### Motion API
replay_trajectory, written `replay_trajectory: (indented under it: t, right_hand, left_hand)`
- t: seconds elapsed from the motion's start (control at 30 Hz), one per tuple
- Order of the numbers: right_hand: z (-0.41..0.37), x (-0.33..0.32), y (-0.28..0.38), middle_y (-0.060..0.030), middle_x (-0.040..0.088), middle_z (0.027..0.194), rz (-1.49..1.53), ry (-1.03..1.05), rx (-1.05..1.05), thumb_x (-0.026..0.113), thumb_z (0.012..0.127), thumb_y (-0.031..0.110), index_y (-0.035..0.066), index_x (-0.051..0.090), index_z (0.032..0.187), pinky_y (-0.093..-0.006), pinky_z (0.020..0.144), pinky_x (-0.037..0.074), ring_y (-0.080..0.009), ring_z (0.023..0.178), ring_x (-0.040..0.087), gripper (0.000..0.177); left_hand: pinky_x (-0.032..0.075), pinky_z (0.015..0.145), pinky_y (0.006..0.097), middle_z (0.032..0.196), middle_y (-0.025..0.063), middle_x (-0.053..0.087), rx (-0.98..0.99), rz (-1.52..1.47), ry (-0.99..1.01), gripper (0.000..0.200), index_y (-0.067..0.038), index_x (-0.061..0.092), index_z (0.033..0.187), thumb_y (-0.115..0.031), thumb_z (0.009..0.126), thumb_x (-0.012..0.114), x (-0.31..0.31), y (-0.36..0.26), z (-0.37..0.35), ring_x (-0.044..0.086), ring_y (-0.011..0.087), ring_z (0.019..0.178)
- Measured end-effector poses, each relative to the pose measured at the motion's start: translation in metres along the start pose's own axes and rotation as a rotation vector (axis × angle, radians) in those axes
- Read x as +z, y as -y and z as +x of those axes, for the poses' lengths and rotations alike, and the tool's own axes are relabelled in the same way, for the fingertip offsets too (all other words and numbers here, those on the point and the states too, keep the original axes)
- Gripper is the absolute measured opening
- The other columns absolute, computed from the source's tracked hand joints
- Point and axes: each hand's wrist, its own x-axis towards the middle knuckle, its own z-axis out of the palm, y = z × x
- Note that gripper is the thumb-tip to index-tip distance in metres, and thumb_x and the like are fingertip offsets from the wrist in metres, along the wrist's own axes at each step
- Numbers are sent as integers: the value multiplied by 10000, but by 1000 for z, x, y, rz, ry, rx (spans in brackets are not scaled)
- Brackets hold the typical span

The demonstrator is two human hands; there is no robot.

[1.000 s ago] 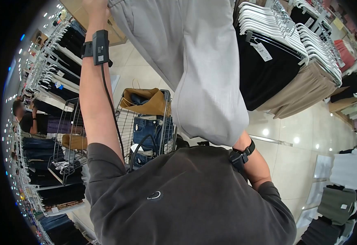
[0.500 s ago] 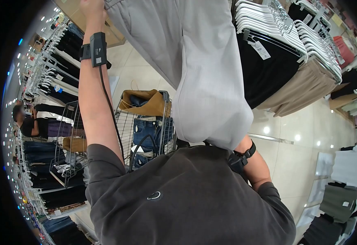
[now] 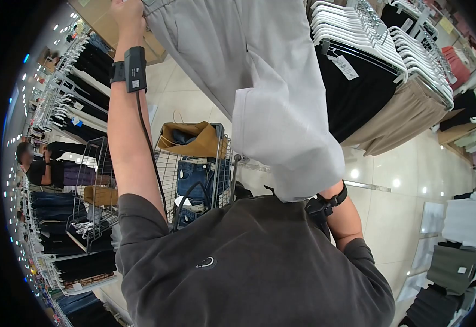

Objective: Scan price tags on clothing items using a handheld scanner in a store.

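Note:
A pair of light grey trousers (image 3: 281,71) hangs in front of me, held up high. My left hand (image 3: 128,15) is raised at the top edge of the view, its fingers closed at the waistband corner. The lower legs of the trousers drape towards my chest, with one hem folded over and showing its edge. Behind that cloth my right hand is hidden; only the wrist with a black strap (image 3: 333,201) shows beside the fabric, so its fingers cannot be seen.
To my left stands a wire cart (image 3: 164,163) holding a brown bag (image 3: 194,139) and folded jeans (image 3: 195,177). White hangers (image 3: 352,32) carry black and beige trousers (image 3: 407,117) at right. A person (image 3: 39,166) stands far left near another cart.
The lower trouser leg has folded over and its hem now shows. My left hand has come slightly lower into view. My right wrist has shifted a little to the right.

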Motion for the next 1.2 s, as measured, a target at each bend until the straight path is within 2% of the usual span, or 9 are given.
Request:
replay_trajectory:
  t: [0.23,0.37,0.53,0.87,1.2]
  right_hand:
    - [39,36,9,-105,424,1449,-33,87,-33,455,985,256,58,307,1468,-347,1058,399,-217,1313,435,543]
    - [26,34,10,-104,424,1449,-34,85,-16,457,983,253,57,307,1468,-347,1060,397,-217,1315,434,544]
    - [6,22,14,-104,423,1449,-23,71,0,459,981,250,56,307,1468,-346,1062,394,-217,1316,431,546]
    - [29,34,19,-104,423,1449,-30,69,-51,464,977,242,54,307,1468,-345,1066,389,-217,1320,427,548]
    - [19,31,21,-104,423,1449,-20,74,-33,468,973,235,52,307,1467,-344,1070,383,-217,1324,423,551]
  left_hand:
    - [492,710,256,909,77,679,12,65,-26,209,19,632,1043,-58,851,663,0,-5,-9,632,144,801]
    - [492,718,253,917,80,679,32,83,-69,207,23,624,1050,-65,866,661,-2,7,-12,633,148,806]
    - [491,711,253,906,75,678,-39,14,-1,194,23,624,1039,-72,875,663,-4,-2,-16,627,138,795]
    - [504,725,249,925,80,676,-67,-97,-9,201,23,616,1052,-66,880,672,-10,6,-14,639,143,822]
    - [504,735,249,935,81,682,-47,-22,-16,208,24,627,1051,-67,872,681,-11,-2,-16,642,141,841]
